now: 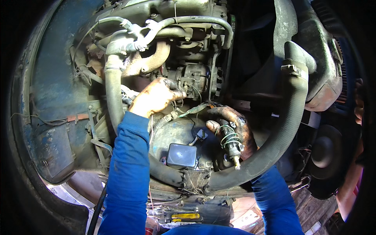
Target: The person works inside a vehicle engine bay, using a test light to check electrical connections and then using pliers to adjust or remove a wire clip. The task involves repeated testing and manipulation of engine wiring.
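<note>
My left hand (156, 96) is closed, thumb and fingers bent together among thin wires at the lower side of the alternator (196, 80); what they pinch is too small to make out. My right hand (241, 129), dark with grime, is closed around a cylindrical part (232, 145) with green wire coiled round it and a pale metal tip pointing down. Its upper fingers touch a wrapped wire harness (194, 110). A smooth dark box (181, 156) sits below, between my arms. A thick black hose (288, 109) curves around the right hand and under both forearms.
Engine pipes (154, 55) fill the top centre. A dented blue panel (56, 86) stands at the left, a metal tank (327, 80) at the right. Yellow-handled tools (186, 216) lie below. Part of another person's arm (346, 196) shows at the right edge.
</note>
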Action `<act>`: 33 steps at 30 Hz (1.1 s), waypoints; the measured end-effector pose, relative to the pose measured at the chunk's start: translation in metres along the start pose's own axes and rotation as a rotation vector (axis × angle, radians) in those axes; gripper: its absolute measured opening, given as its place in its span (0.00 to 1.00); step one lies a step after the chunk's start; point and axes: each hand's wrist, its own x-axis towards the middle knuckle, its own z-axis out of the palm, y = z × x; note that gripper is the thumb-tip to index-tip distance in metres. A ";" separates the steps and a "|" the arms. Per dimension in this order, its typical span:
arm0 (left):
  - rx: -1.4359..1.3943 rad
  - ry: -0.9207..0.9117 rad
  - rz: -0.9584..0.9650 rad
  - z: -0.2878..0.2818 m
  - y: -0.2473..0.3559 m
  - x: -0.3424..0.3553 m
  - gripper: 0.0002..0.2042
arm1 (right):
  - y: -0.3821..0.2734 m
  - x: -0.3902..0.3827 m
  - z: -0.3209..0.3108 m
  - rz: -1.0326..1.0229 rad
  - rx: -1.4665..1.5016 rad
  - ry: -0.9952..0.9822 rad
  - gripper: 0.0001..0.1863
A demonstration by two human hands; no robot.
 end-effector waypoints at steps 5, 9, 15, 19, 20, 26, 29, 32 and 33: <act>0.071 0.161 0.109 0.007 -0.029 0.011 0.09 | -0.010 0.002 -0.015 0.065 -0.054 -0.063 0.13; -0.217 0.234 -0.051 0.009 -0.026 0.008 0.06 | -0.014 0.002 -0.015 0.069 -0.030 -0.028 0.13; -0.204 -0.189 -0.014 -0.002 0.006 -0.007 0.13 | -0.002 0.001 -0.010 -0.084 -0.025 0.009 0.12; -0.213 -0.224 -0.121 -0.002 0.015 -0.008 0.15 | 0.002 0.000 -0.001 -0.001 0.177 -0.007 0.13; -0.230 -0.217 -0.110 -0.002 0.015 -0.008 0.16 | 0.003 0.001 0.003 0.166 0.377 -0.022 0.12; 0.317 -0.175 0.244 -0.005 0.006 -0.010 0.14 | 0.020 0.034 0.032 0.064 0.364 -0.019 0.16; 0.375 -0.117 0.291 -0.003 0.003 -0.009 0.15 | 0.031 0.046 0.048 0.412 0.991 -0.064 0.09; -0.098 -0.122 0.067 0.004 0.002 -0.012 0.17 | 0.040 0.049 0.059 0.112 0.426 0.032 0.08; -0.253 -0.131 0.001 0.005 0.002 -0.014 0.18 | 0.043 0.051 0.062 0.194 0.559 0.020 0.08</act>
